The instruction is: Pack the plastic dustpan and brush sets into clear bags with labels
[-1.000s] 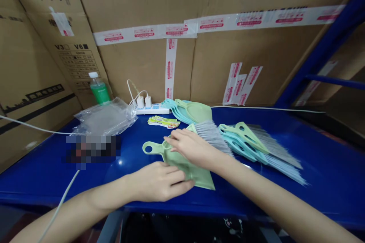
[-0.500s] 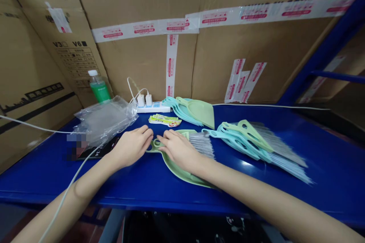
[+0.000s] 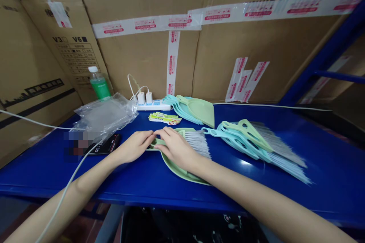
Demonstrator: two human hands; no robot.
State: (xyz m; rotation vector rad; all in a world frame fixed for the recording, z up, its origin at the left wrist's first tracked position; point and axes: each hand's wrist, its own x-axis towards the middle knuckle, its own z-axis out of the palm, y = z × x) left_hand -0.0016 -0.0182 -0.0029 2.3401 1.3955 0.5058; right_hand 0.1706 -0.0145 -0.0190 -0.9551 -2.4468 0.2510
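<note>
A light green dustpan (image 3: 178, 170) lies on the table in front of me, its handle to the left. On it rests a small hand brush (image 3: 196, 143) with pale grey bristles pointing right. My left hand (image 3: 137, 145) is closed, thumb and fingers pinching at the tip of the overlapping handles. My right hand (image 3: 178, 148) curls over the brush, its fingertips at the handles close to my left fingers. Its palm covers the brush's middle, so the exact hold is partly hidden.
Stacked dustpans (image 3: 199, 110) lie behind, and several brushes (image 3: 245, 140) to the right. Left are plastic bags (image 3: 107, 112), a phone (image 3: 107, 145) and a green bottle (image 3: 99, 85). A power strip (image 3: 155, 105) and colourful packets (image 3: 164, 118) sit at the back. A white cable (image 3: 70, 182) crosses my left forearm.
My left hand has moved slightly right and down, and its fingertips now meet the handle ends. The right hand's fingers have closed in toward them; the brush shifted slightly left.
</note>
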